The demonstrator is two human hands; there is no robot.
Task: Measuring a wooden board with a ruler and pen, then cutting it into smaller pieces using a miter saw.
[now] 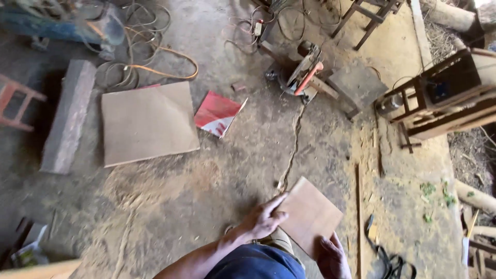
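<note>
Small plywood panel (310, 216) held between both hands above dusty floor (227, 170). Left hand (262, 219) grip clamped on panel's left edge; right hand (331, 257) grip clamped on lower right corner. Larger board (148, 123) lying flat well ahead-left of left grip; circular saw (302, 72) far ahead.

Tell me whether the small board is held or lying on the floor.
Held: the small board is off the floor, gripped by left hand and right hand.

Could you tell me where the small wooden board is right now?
The small wooden board is low centre-right in the head view, held between left hand and right hand.
</note>
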